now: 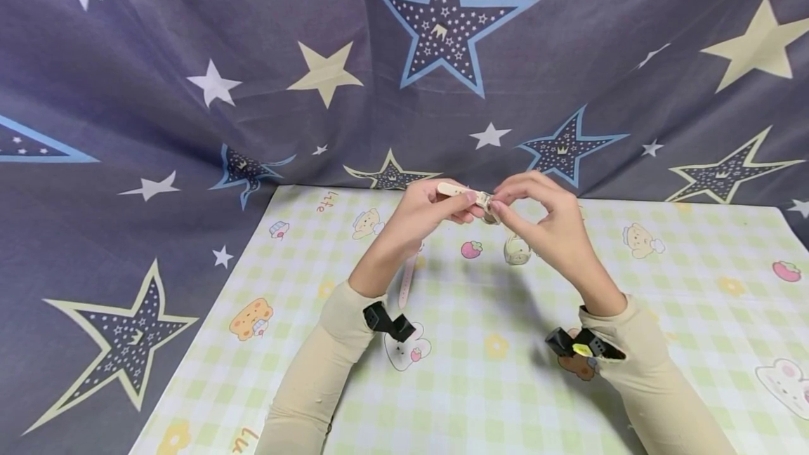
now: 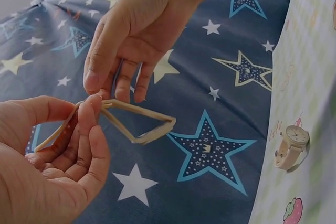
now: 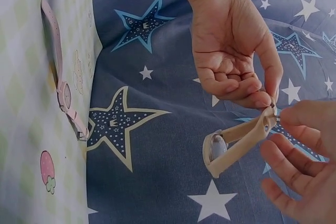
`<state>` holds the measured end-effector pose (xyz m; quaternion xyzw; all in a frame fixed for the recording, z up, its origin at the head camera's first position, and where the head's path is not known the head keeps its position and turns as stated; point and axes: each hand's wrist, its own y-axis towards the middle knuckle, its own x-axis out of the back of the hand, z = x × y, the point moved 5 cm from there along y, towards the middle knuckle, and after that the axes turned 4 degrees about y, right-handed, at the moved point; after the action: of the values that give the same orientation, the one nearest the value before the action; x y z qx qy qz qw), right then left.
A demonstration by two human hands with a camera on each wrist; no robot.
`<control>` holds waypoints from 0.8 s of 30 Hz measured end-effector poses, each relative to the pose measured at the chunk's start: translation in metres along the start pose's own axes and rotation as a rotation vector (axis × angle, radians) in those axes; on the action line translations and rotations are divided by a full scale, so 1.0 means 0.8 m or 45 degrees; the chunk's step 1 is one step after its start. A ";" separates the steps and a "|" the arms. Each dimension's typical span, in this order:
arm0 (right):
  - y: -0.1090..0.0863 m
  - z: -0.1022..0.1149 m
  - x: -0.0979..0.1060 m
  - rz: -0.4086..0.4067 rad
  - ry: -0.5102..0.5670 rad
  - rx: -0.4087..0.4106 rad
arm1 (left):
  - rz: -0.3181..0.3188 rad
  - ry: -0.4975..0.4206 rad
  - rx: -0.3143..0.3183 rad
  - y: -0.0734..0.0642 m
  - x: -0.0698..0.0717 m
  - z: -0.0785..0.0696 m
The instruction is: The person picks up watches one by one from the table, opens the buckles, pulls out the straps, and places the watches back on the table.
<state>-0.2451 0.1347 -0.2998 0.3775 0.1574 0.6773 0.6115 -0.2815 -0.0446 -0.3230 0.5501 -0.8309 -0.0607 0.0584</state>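
Beige sleeves (image 1: 303, 378) reach out nearest over the checked tablecloth (image 1: 493, 399); beyond them both hands meet in the air, well above the cloth, with a beige watch (image 3: 239, 151) between them. The left hand (image 1: 426, 209) pinches the strap between thumb and fingers, its other fingers curled in; the right hand (image 1: 546, 216) has thumb and forefinger closed at the buckle (image 1: 483, 199), the rest of its fingers loosely spread. To my eye the buckling is well on; the band already makes a loop, the dial hangs at its far end, and a free strap tip runs out past the buckle; whether the pin sits in a hole I cannot tell, so settling that seems to be what is left. On the cloth, a cream watch (image 2: 294, 139) stands with its band looped; a pink watch (image 3: 64, 95) lies apart with its strap stretched out, unfastened as far as I can see.
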 end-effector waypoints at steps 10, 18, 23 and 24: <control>0.002 -0.016 0.001 0.103 0.174 -0.186 | 0.028 -0.035 -0.020 -0.002 -0.002 -0.004; 0.002 -0.018 0.002 0.148 0.233 -0.255 | 0.045 -0.052 -0.032 -0.001 -0.004 -0.003; 0.001 -0.016 0.003 0.170 0.203 -0.315 | 0.049 -0.043 -0.039 0.000 -0.005 -0.002; 0.000 -0.016 0.003 0.170 0.204 -0.322 | 0.047 -0.039 -0.038 0.000 -0.005 -0.002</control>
<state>-0.2544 0.1402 -0.3074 0.2519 0.0939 0.7589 0.5931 -0.2797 -0.0411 -0.3216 0.5327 -0.8407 -0.0805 0.0552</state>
